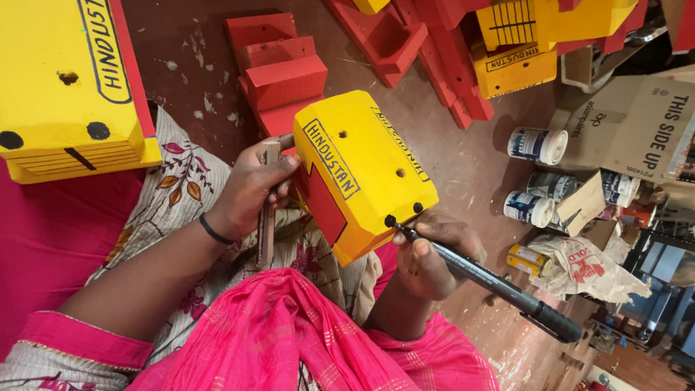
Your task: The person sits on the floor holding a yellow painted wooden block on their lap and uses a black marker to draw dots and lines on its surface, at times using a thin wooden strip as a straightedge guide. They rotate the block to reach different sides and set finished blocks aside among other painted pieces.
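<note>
On the lap, over the patterned cloth (181,181), a yellow block (362,174) sits tilted, its end face turned toward the right hand (427,261). The left hand (253,192) is closed around a wooden stick (266,217) fixed to the block's red side, which serves as a handle and keeps the fingers off the paint. The right hand grips a black marker (492,282) like a pen, its tip touching a black dot at the block's lower corner. Red pieces (279,69) and more yellow blocks (69,87) lie on the brown, paint-flecked floor (470,166). Small paint tins (537,145) stand by a cardboard box (637,123) at the floor's right edge.
</note>
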Demonstrator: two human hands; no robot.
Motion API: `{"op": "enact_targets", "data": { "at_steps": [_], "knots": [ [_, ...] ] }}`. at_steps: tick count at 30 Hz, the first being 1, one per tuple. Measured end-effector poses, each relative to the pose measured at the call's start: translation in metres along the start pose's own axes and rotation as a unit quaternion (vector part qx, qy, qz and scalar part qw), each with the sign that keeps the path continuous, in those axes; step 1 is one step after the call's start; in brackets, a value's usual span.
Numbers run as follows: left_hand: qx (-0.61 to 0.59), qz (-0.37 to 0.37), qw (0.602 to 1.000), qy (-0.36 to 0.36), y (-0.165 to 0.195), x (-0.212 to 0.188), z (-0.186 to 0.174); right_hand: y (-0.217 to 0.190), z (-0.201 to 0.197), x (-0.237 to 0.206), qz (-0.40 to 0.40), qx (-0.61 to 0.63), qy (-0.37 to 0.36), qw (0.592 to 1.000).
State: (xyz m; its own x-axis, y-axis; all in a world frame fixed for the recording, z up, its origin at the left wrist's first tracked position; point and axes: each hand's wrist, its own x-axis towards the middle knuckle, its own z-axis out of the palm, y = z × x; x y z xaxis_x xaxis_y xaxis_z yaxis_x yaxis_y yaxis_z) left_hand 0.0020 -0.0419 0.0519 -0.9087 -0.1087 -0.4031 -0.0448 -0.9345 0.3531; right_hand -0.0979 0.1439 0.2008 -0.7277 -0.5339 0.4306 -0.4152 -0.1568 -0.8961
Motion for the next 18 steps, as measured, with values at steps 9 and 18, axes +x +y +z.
{"op": "enact_targets", "data": {
  "at_steps": [9,18],
  "knots": [
    [0.005,0.003,1.000,-0.001,-0.0005,0.0005,-0.0003,0.0014,0.0027,0.0022,-0.051,-0.062,-0.025,0.996],
    [0.005,0.000,1.000,0.000,0.0004,-0.0012,0.0003,0.0018,0.0037,-0.0029,-0.006,-0.022,0.021,1.000]
  ]
}}
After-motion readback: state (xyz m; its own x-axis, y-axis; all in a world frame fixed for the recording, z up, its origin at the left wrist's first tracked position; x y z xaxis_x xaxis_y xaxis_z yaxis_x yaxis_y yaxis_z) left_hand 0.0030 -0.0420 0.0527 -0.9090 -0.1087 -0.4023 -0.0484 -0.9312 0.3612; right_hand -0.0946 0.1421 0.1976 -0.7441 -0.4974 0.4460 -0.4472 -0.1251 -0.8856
